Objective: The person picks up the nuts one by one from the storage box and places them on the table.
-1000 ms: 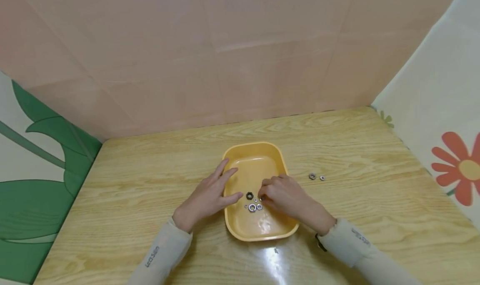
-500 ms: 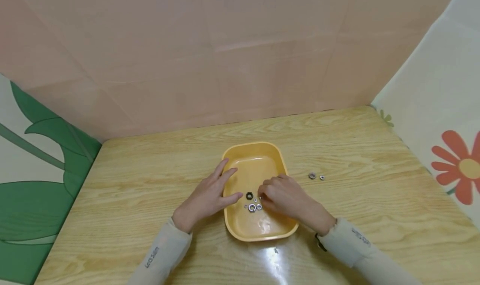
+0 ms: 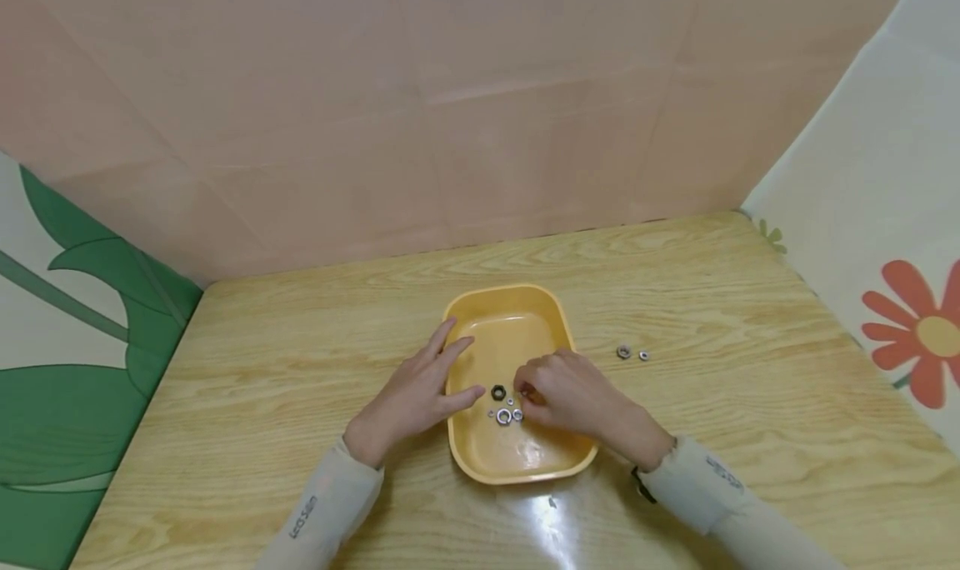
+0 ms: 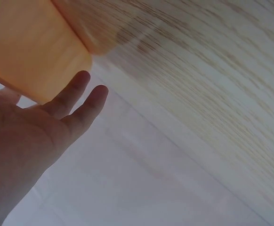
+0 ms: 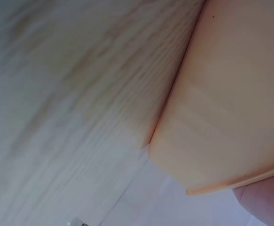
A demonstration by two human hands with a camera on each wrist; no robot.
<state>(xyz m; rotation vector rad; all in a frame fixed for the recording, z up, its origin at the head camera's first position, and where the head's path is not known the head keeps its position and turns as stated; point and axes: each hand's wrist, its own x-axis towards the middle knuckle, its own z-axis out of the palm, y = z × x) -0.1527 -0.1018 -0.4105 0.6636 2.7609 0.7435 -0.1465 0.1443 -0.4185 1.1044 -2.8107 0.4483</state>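
Note:
A yellow plastic tray [image 3: 510,473] stands on the wooden table. Inside it lie a black hex nut [image 3: 498,393], a large silver nut [image 3: 504,417], a medium silver nut [image 3: 517,416] and tiny ones beside them. My right hand [image 3: 566,391] reaches over the right rim, and its curled fingertips pinch a small metal nut [image 3: 524,393], mostly hidden by the fingers. With fingers spread, my left hand [image 3: 420,391] lies across the left rim and holds nothing. The left wrist view shows fingers [image 4: 97,101] by the tray's outer wall [image 4: 38,52].
Two silver nuts, a larger one [image 3: 624,352] and a smaller one [image 3: 643,356], lie on the table [image 3: 300,362] right of the tray. A pink sheet [image 3: 450,137] rises behind the table. Printed panels flank it, one with a red flower [image 3: 926,332].
The right fingertips shift slightly, and the small nut between them sits a little higher. My left hand, the tray and the other nuts keep their places.

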